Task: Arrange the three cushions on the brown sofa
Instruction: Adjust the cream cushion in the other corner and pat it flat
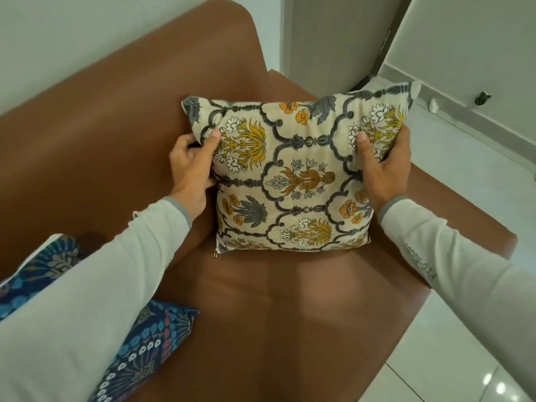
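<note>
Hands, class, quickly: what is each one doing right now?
Left hand: closed on the left edge of the cream floral cushion.
Right hand: closed on the same cushion's right edge, thumb on its front.

Both arms wear long sleeves of pale, off-white knit cloth, loose and softly creased along the forearms. Each sleeve ends at the wrist in a narrow grey cuff. The left sleeve (95,282) has a small fold or tab of the same pale cloth sticking out near its cuff (181,211). The right sleeve (452,253) carries a line of grey printed lettering (420,261) along the forearm, too blurred to read. The left hand (190,169) and right hand (384,166) are bare, without rings, watch or gloves.
</note>
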